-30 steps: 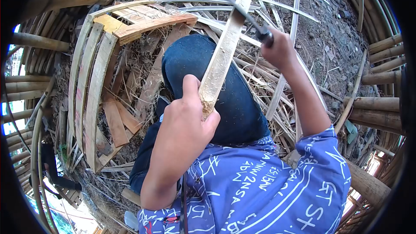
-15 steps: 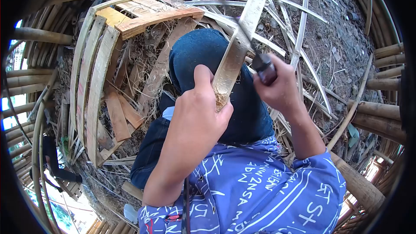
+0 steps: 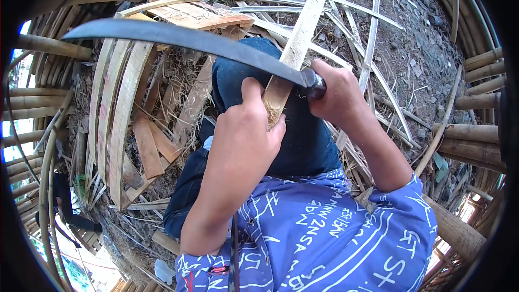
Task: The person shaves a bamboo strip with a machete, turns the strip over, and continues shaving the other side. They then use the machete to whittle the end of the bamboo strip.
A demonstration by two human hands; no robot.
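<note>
A long pale wooden strip [image 3: 309,24] slants up and away from my lap, its near end in my left hand [image 3: 250,124], which is closed round it. My right hand [image 3: 339,91] is wrapped round the dark handle of a large curved blade [image 3: 184,39]. The blade lies broadside across the strip just beyond my left hand and reaches far to the left. Under the strip is my raised knee [image 3: 238,73] in blue jeans.
A slatted wooden frame [image 3: 125,103] lies on the left, with loose boards [image 3: 146,143] and shavings inside. Thin strips [image 3: 372,38] are scattered ahead and right. Bamboo poles [image 3: 473,132] stand around the sides. A person's dark-clothed leg [image 3: 75,216] shows at the lower left.
My right hand has moved slightly left and up and turned the blade, which now stretches leftward across the strip with its broad side showing. My left hand keeps its hold.
</note>
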